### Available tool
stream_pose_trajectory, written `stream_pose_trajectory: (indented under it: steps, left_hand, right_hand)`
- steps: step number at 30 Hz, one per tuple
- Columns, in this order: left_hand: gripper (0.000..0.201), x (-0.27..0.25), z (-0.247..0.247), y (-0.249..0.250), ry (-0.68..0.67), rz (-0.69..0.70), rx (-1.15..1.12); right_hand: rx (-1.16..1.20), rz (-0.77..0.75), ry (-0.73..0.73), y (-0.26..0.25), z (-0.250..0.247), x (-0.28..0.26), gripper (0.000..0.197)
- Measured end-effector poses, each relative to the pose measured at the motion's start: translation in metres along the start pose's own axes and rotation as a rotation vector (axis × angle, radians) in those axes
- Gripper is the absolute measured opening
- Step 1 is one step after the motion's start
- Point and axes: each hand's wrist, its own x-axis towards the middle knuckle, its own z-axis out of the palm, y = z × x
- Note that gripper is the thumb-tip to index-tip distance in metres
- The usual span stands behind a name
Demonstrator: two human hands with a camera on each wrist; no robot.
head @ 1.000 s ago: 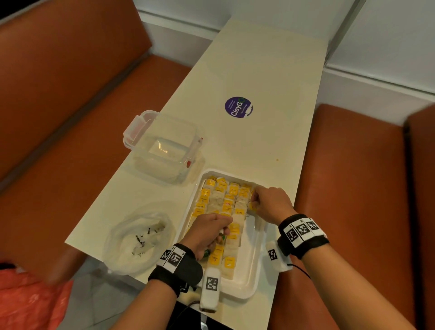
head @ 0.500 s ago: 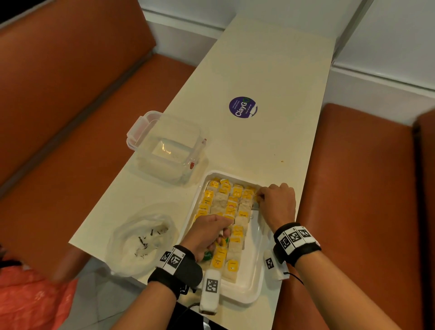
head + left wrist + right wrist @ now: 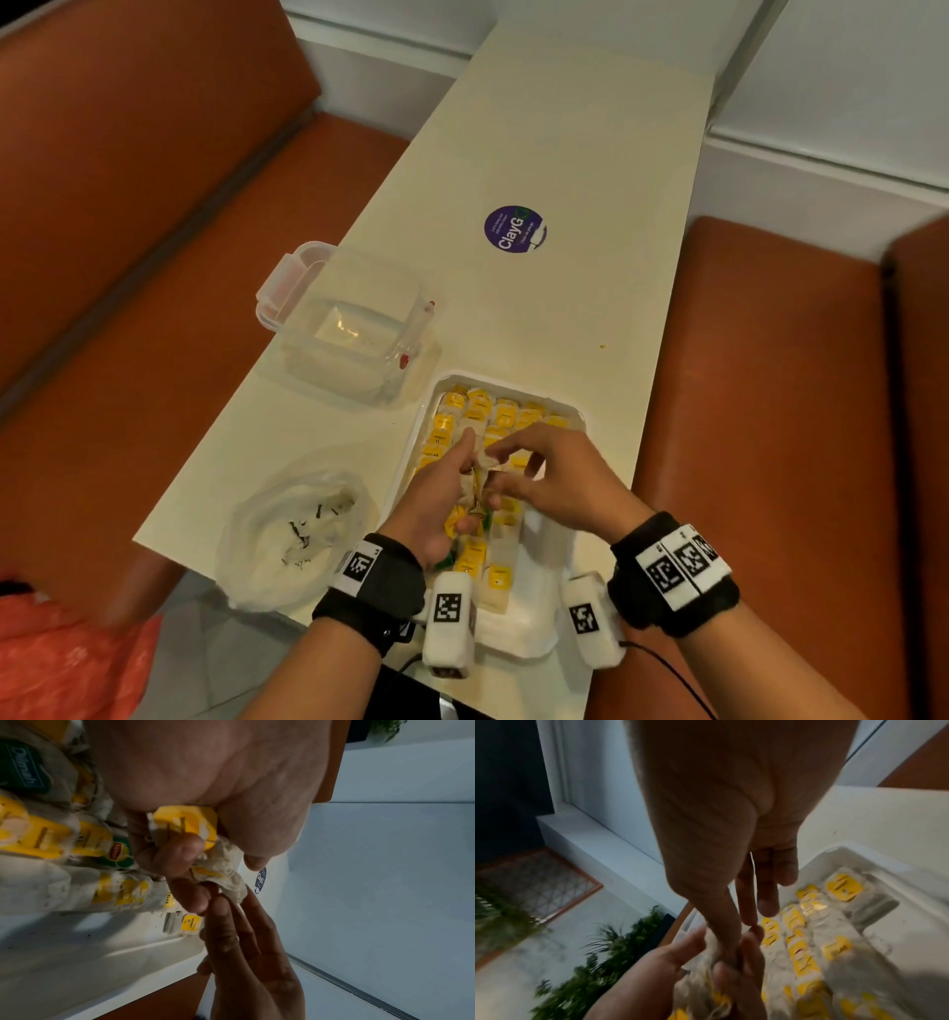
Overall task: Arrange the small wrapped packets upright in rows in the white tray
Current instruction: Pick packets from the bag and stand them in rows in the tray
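Your left hand point(image 3: 436, 493) grips a bunch of packets point(image 3: 195, 833) above the white tray point(image 3: 570, 411), fingers curled round them. Your right hand point(image 3: 554, 473) pinches the bunch's top edge between thumb and forefinger, its other fingers straight. More packets stand in rows in the tray, which sits on the table point(image 3: 565, 154) beside a clear container point(image 3: 349, 329).

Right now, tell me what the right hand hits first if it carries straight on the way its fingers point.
Most likely the bunch of packets in the left hand; the right hand points left, fingertips already there.
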Motion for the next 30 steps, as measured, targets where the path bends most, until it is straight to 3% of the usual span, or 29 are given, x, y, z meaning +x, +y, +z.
stream_pose_trajectory:
  steps: [7,12,16,19,21,23,26,30]
  left_hand:
    - [0.061,-0.017,0.004,0.003,-0.086,0.004,0.062]
    - [0.049,-0.025,-0.001,0.003,-0.085,0.016,0.082]
    - [0.033,-0.036,-0.007,0.007,-0.062,0.182,0.11]
    - [0.026,-0.044,-0.007,0.006,0.001,0.339,0.221]
    - [0.015,-0.043,-0.006,0.005,0.083,0.432,0.273]
    - [0.009,-0.044,-0.005,0.005,0.12,0.492,0.306]
    - [0.006,-0.048,-0.005,0.009,0.133,0.531,0.411]
    - [0.008,-0.054,-0.003,0.014,0.148,0.558,0.449]
  right_hand:
    - [-0.076,-0.058,0.047,0.003,0.006,-0.009,0.037]
    - [-0.066,-0.074,0.105,0.01,0.011,-0.016,0.016]
    - [0.266,0.077,0.213,0.015,0.015,-0.021,0.014]
    - [0.618,0.148,0.137,0.011,0.014,-0.029,0.016]
    - [0.696,0.14,0.054,0.009,0.014,-0.034,0.019]
    - [0.648,0.107,0.01,0.007,0.015,-0.037,0.022]
    - [0.544,0.081,0.067,0.005,0.012,-0.036,0.026]
    - [0.493,0.02,0.102,0.002,0.006,-0.036,0.017]
